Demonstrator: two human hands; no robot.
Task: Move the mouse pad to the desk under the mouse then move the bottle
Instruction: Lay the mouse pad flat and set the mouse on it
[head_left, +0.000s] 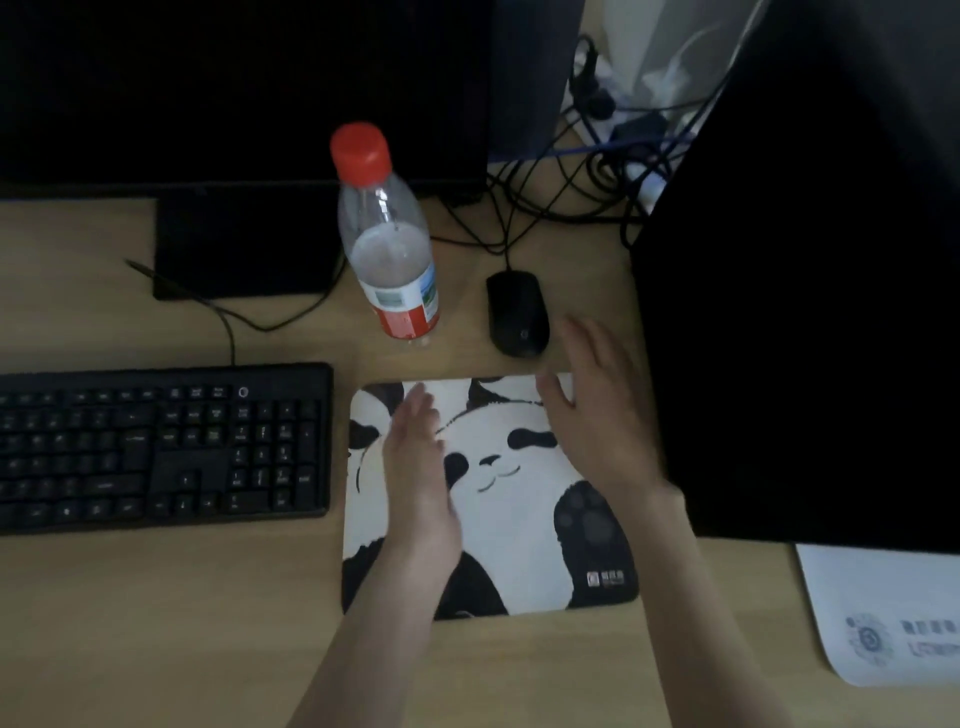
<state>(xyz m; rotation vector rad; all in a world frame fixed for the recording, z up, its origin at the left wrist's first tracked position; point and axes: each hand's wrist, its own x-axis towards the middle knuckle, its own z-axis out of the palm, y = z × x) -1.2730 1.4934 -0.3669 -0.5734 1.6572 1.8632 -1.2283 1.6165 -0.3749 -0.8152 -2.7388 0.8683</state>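
Both hands lie open over the panda-print mouse pad (519, 499) on the wooden desk (156, 623): left hand (418, 457) flat, right hand (597, 410) spread beside the black mouse (517, 314). Just left of the mouse stands the red-capped clear plastic bottle (387, 239).

Setting identified as an office or computer workstation, dimly lit. A light wood desk (130, 623) is seen, carrying a black wired keyboard (161, 447), a black wired mouse (517, 314) and a dark monitor (234, 88) on its stand. A tangle of cables (582, 171) is noted behind, beside a dark computer tower (810, 291). A printed white sheet (883, 613) is seen at right.
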